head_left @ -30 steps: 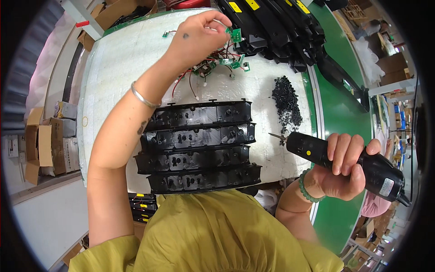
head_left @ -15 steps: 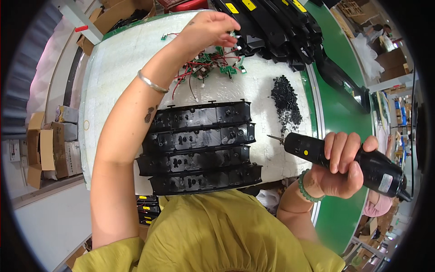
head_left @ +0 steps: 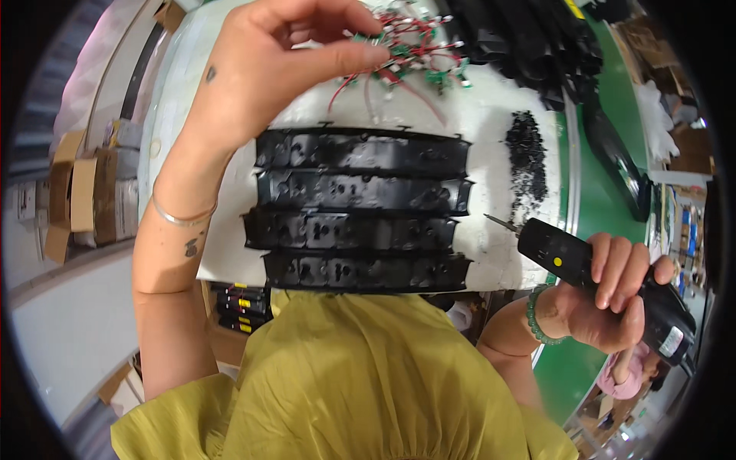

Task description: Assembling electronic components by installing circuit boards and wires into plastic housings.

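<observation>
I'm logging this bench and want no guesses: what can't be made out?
Head view:
Left hand: whether its fingers hold anything; blurred against wires.
Wires: how many; tangled, partly behind that hand.
Top-right black parts: far ends; cut off by top edge.
Black bits: single shapes; too small.
Driver: middle; behind right hand.

The left hand (head_left: 264, 65) partly hides the wired green boards (head_left: 410, 50).

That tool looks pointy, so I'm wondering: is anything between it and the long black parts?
Nothing visible is. Between the tip of the black screwdriver in the right hand and the four long black parts, only white work surface shows. The heap of small black pieces lies higher in the picture.
</observation>
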Action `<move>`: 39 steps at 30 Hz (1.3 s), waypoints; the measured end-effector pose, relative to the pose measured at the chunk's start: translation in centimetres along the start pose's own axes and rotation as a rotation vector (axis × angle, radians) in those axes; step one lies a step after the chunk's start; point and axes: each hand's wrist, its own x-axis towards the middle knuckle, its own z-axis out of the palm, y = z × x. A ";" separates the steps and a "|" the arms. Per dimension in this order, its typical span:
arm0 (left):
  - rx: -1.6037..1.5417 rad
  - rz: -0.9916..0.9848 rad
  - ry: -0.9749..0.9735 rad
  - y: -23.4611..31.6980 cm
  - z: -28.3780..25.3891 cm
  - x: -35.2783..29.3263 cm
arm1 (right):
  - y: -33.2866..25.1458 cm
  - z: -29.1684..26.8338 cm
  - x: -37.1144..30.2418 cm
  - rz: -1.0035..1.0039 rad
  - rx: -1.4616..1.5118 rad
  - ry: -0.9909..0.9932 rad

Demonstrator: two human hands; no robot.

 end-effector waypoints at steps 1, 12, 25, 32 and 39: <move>0.167 0.063 0.023 0.0 -0.7 -1.7 | 0.1 0.2 0.0 0.017 0.020 -0.024; 0.334 -0.167 -0.145 3.3 -0.2 -15.0 | 2.0 6.1 -4.0 0.085 0.228 -0.003; 0.574 -0.014 -0.098 -2.6 7.4 -19.3 | 3.7 8.1 -9.5 0.112 0.086 -0.067; 0.639 0.003 -0.120 -2.9 8.0 -19.6 | 3.1 7.8 -9.3 0.160 0.062 -0.201; 0.658 -0.018 -0.140 -3.3 7.6 -19.6 | 3.7 7.8 -9.4 0.131 0.039 -0.251</move>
